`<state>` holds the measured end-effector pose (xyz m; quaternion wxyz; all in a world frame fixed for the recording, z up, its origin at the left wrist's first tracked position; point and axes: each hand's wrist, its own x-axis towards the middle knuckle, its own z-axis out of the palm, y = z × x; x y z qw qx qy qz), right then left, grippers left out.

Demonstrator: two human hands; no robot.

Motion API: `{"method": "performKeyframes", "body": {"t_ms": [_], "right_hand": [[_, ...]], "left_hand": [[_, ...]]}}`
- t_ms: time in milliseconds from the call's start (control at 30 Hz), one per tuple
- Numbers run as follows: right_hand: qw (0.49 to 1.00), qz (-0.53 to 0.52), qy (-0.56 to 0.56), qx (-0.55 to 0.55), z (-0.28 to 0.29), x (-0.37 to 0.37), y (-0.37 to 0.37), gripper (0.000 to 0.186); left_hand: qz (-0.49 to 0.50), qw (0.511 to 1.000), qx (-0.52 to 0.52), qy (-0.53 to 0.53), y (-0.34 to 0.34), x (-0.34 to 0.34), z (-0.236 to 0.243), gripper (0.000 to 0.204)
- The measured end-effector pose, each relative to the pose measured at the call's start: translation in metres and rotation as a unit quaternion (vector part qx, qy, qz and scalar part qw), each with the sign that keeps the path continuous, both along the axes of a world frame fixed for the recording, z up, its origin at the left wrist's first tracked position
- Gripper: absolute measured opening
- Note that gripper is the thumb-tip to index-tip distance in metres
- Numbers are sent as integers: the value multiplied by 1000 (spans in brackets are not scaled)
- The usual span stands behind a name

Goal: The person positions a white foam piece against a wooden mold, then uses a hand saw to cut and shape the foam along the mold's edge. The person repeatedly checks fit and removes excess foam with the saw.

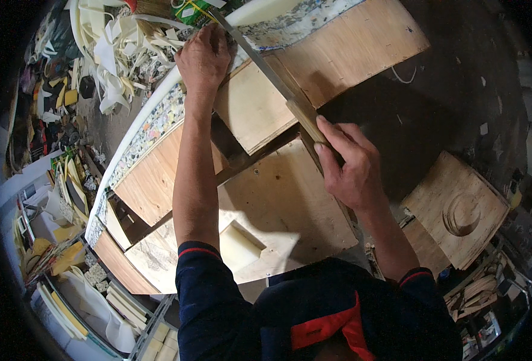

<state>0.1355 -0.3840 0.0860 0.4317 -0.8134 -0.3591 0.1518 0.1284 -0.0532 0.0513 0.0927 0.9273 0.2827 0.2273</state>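
Note:
My right hand (353,162) is closed round the wooden handle of a long-bladed knife (257,59). The narrow blade slants up and left over a curved wooden frame (257,108), its tip near my left fingers. Along the frame's outer edge runs foam padding (149,129), speckled with colours and faced with a white layer. My left hand (204,57) has its fingers curled down on this foam, close to the tip; the fingertips are partly hidden. A pale foam block (240,246) lies on the plywood panel (266,198) nearest me.
Foam offcuts (113,57) pile up on the floor at the far left. Plywood pieces with a round cutout (458,210) stand at the right. Several foam strips (128,307) sit on a rack at the lower left. Dark floor (434,102) lies beyond the frame's right side.

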Motion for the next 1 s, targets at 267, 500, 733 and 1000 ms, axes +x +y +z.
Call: {"method": "performKeyframes", "body": {"t_ms": [267,500,733,1000], "right_hand": [[999,6,-23,21,7,-1,-16,42],[1000,4,12,-14,1,7,-4,42],[1000,11,0,-8,10,4,-11,42],[1000,7,-9,5,1,10,1,41]], "left_hand": [[-8,999,42,-17,1,1,-2,28],[-3,1000,17,-10,0,2,-1,28],[-10,999,31,-15,-1,1,0,27],[7,1000,14,8,1,1,-3,29]]}}
